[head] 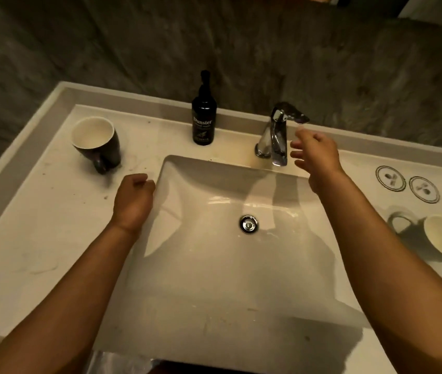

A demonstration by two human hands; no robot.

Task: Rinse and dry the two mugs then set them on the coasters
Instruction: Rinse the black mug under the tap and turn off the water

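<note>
From the head view, looking down over the person's forearms, the white sink basin (214,265) sits in the middle of the countertop (39,238), its chrome drain (248,224) near the centre. Behind the basin's far rim stands the chrome faucet (275,139), spout reaching toward the basin, lever (294,113) angled to the right. The right hand (315,155) hangs just right of the faucet, below the lever tip, fingers spread loosely and holding nothing; whether a fingertip touches the lever I cannot tell. The left hand (134,201) rests at the basin's left rim, fingers curled in to a loose fist, empty. Off the basin's far left corner stands the dark mug (97,143), upright on the counter with its cream inside showing, its axis leaning away only by the wide lens, and its handle pointing toward the person. To the basin's right, close to the near edge of the picture, stands a second mug (435,238), also upright, mouth up, its handle pointing left toward the basin. Beyond that mug, farther from the person, two round coasters (390,178) lie flat side by side, both bare. A dark pump bottle (204,120) marked "Dunster" stands behind the basin, left of the faucet, against the grey wall (133,44).
</note>
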